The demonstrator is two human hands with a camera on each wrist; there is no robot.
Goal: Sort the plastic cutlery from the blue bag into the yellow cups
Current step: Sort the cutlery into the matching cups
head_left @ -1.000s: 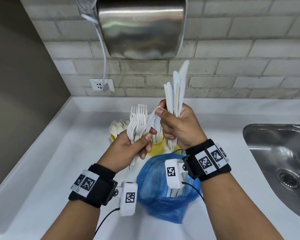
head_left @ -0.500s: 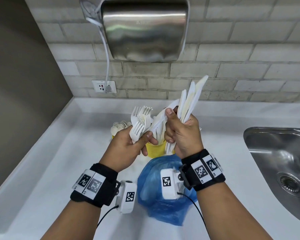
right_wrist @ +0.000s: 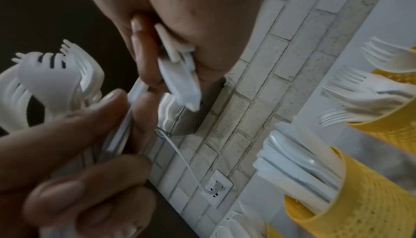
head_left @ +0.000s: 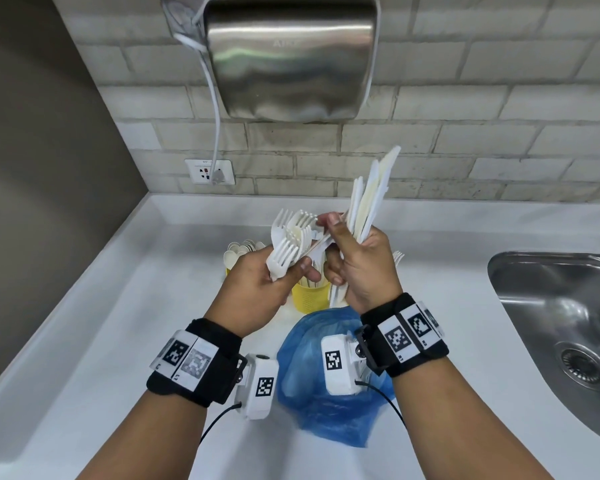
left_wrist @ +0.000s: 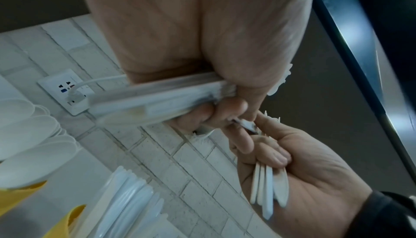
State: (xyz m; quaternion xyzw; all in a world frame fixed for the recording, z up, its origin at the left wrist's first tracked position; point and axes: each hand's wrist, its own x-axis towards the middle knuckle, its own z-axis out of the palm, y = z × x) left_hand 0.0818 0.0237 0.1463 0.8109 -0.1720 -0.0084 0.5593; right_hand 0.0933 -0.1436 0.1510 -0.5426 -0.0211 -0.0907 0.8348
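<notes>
My left hand (head_left: 290,271) grips a bundle of white plastic forks (head_left: 291,242) by the handles, tines up. My right hand (head_left: 333,237) grips a bundle of white knives (head_left: 368,199) that leans up and to the right. Its thumb and forefinger also pinch one white piece (head_left: 321,241) that reaches across to the forks. Both hands hover over the yellow cups. The middle cup (head_left: 309,297) holds knives (right_wrist: 299,169), the right cup (right_wrist: 387,131) holds forks, and the left cup (left_wrist: 18,193) holds spoons (head_left: 239,252). The blue bag (head_left: 326,403) lies crumpled under my wrists.
A steel sink (head_left: 551,306) is set into the white counter (head_left: 118,323) on the right. A steel hand dryer (head_left: 291,57) hangs on the brick wall, and its cord runs to a socket (head_left: 210,172). A dark wall closes the left side.
The knife bundle has tilted from upright to leaning right. My right fingertips and the pinched piece have moved up against the fork heads in my left hand.
</notes>
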